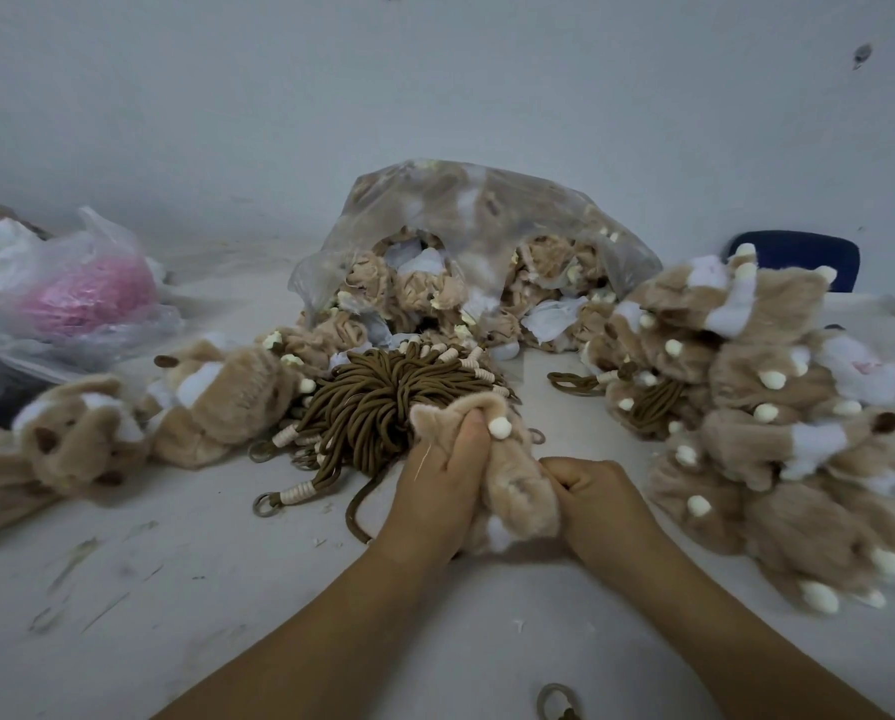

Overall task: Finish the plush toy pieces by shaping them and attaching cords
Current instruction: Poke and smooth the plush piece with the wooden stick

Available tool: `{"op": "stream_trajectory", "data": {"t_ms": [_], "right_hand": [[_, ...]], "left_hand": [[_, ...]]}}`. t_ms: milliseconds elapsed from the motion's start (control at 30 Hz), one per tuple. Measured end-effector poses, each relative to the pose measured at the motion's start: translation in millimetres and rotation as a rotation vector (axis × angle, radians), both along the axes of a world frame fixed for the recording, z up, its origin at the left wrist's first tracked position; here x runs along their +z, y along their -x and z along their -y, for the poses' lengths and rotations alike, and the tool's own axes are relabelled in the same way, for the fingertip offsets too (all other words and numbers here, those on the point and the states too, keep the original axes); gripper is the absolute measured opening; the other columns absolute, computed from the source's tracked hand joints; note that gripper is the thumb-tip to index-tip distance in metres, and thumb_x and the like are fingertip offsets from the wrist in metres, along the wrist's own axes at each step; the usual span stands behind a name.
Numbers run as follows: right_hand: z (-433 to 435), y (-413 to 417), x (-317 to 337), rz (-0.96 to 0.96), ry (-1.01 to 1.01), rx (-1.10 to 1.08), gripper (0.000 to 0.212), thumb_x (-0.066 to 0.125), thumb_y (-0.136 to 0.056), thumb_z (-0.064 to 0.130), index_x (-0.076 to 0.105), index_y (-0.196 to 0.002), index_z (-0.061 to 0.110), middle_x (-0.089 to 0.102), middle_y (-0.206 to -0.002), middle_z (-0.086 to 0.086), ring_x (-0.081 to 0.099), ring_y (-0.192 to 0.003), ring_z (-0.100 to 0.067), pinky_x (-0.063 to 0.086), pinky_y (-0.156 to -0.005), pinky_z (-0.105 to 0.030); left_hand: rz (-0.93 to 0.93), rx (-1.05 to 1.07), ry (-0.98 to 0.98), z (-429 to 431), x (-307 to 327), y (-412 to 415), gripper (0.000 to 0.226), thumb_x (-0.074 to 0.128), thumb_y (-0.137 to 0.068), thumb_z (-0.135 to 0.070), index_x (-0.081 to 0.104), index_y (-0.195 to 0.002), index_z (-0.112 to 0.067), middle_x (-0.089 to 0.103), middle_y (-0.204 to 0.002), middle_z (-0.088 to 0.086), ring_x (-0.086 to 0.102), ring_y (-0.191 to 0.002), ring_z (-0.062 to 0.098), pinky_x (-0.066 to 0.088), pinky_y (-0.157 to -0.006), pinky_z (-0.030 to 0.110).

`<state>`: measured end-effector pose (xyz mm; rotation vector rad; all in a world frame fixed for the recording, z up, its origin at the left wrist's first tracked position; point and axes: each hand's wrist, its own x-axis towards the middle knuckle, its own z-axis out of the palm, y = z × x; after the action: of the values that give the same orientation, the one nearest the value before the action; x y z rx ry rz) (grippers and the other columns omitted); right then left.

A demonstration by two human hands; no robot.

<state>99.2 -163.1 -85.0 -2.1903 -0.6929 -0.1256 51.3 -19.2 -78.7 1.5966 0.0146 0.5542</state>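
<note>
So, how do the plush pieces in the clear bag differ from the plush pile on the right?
The pieces in the clear bag look crumpled and smooth; the pile on the right shows fluffy fur. The bag pieces sit inside plastic at the back; the right pile lies loose on the table. Both are tan with white patches and cream nubs.
</note>
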Motion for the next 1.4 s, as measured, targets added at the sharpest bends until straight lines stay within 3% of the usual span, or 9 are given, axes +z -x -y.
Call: {"op": "stream_trajectory", "data": {"t_ms": [133,267,467,567,733,867,1067,1200,1400], "right_hand": [[-5,-2,-3,-0.054,-0.019,-0.023,0.042,0.059,-0.091,0.027,0.054,-0.055,0.004,0.045,-0.053,-0.002,0.039,-0.055,-0.011,0.031,-0.054,-0.03],[5,-3,8,0.021,0.078,-0.053,0.067,0.038,-0.074,0.073,0.038,-0.053,0.01,0.031,-0.045,0.003,0.029,-0.045,-0.007,0.027,-0.049,-0.03],[22,-7,20,0.191,0.286,-0.049,0.072,0.027,-0.067,0.083,0.031,-0.052,0.012,0.034,-0.044,0.002,0.034,-0.046,-0.011,0.03,-0.052,-0.034],[16,-5,14,0.157,0.209,-0.013,0.068,0.035,-0.072,0.077,0.035,-0.053,0.012,0.033,-0.044,0.003,0.032,-0.046,-0.008,0.029,-0.051,-0.034],[2,-1,-3,-0.023,0.008,0.046,0.033,0.063,-0.09,0.016,0.063,-0.061,0.001,0.053,-0.052,0.005,0.042,-0.048,-0.001,0.034,-0.048,-0.021],[1,-4,-3,-0.044,0.009,0.014,0.042,0.06,-0.091,0.026,0.055,-0.057,0.001,0.046,-0.049,0.003,0.038,-0.048,-0.004,0.031,-0.05,-0.026],[19,-5,19,0.087,0.21,-0.049,0.072,0.033,-0.069,0.08,0.035,-0.055,0.009,0.033,-0.045,0.0,0.033,-0.046,-0.008,0.03,-0.052,-0.035],[17,-3,19,0.163,0.29,0.003,0.059,0.045,-0.082,0.063,0.032,-0.048,0.016,0.035,-0.043,0.003,0.034,-0.046,-0.009,0.029,-0.054,-0.036],[6,-2,4,0.071,0.137,0.009,0.049,0.057,-0.092,0.033,0.045,-0.05,0.01,0.045,-0.051,-0.012,0.037,-0.051,-0.008,0.032,-0.054,-0.034]], "left_hand": [[-0.022,0.003,0.098,-7,-7,-3,0.044,0.042,-0.087,-0.066,0.074,-0.093,-0.036,0.077,-0.092,-0.003,0.072,-0.092,0.012,0.058,-0.08,0.029],[-0.026,0.011,0.17,-13,-8,0,0.073,0.041,-0.078,-0.079,0.076,-0.102,-0.021,0.077,-0.098,0.003,0.071,-0.1,0.017,0.053,-0.094,0.041],[-0.085,0.052,0.118,-18,-6,0,0.035,0.045,-0.081,-0.053,0.073,-0.069,-0.036,0.072,-0.067,-0.006,0.068,-0.066,0.003,0.051,-0.057,0.017],[-0.076,0.055,0.069,-15,-5,2,0.032,0.044,-0.079,-0.05,0.066,-0.061,-0.035,0.065,-0.059,-0.011,0.061,-0.058,-0.001,0.048,-0.052,0.017],[-0.09,0.062,-0.032,3,-4,-1,0.034,0.034,-0.079,-0.057,0.063,-0.063,-0.049,0.067,-0.066,-0.015,0.062,-0.066,-0.002,0.047,-0.059,0.023],[-0.102,0.048,-0.032,-4,-6,-1,0.038,0.037,-0.082,-0.059,0.067,-0.066,-0.043,0.069,-0.065,-0.015,0.063,-0.063,-0.004,0.05,-0.057,0.018],[-0.061,-0.005,0.198,-16,-8,1,0.047,0.047,-0.093,-0.055,0.078,-0.085,-0.022,0.077,-0.084,0.004,0.074,-0.083,0.014,0.057,-0.069,0.021],[-0.108,-0.018,0.129,-10,-9,5,0.044,0.051,-0.099,-0.038,0.07,-0.061,-0.025,0.067,-0.059,-0.008,0.064,-0.056,-0.001,0.048,-0.05,0.013],[-0.061,-0.069,0.041,-5,-7,1,0.034,0.046,-0.085,-0.052,0.07,-0.069,-0.035,0.07,-0.066,-0.01,0.066,-0.067,-0.001,0.05,-0.06,0.013]]}}
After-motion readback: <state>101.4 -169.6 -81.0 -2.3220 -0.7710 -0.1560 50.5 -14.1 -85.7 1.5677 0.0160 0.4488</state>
